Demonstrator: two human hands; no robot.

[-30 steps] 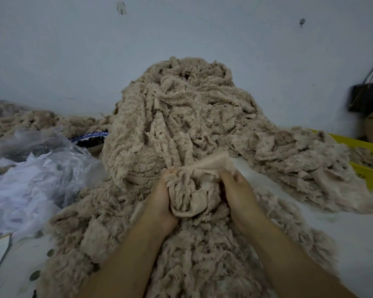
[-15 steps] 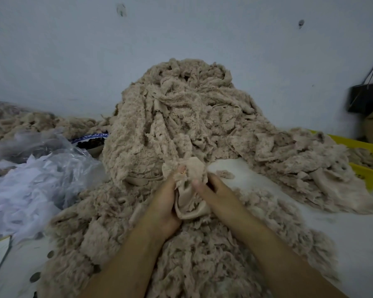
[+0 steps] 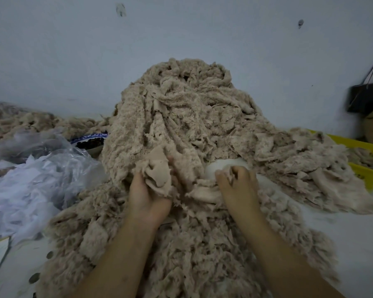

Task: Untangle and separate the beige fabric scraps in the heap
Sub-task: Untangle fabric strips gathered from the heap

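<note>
two hands working scraps loose at the foot of the heap

the left hand point(image 3: 149, 198) is gripping a crumpled scrap point(image 3: 157, 172), its fingers and thumb curling round the cloth and holding it up against the front of the heap point(image 3: 181, 117). the right hand point(image 3: 238, 187) is sitting apart from the left, knuckles up, its fingers curling down and clamping on a flat strip point(image 3: 205, 192) that is lying between the two hands. whether the strip and the crumpled scrap are joined is not showing.

the heap of beige scraps is rising high in the middle, leaning back towards the pale wall point(image 3: 73, 50). it is spilling to the right, where its edge is lying over a yellow basket point(image 3: 366, 177), and forwards towards the person, running under both forearms. the white table point(image 3: 342, 233) is showing just beyond the right knuckles and along the right side.

to the left a clear plastic bag point(image 3: 43, 168) with white stuff inside is lying beside the heap, and a bowl point(image 3: 91, 143) with a blue rim is peeking out behind it. more beige scraps are lying further back on that side. a black bag point(image 3: 366, 97) is hanging on the wall at far right
</note>
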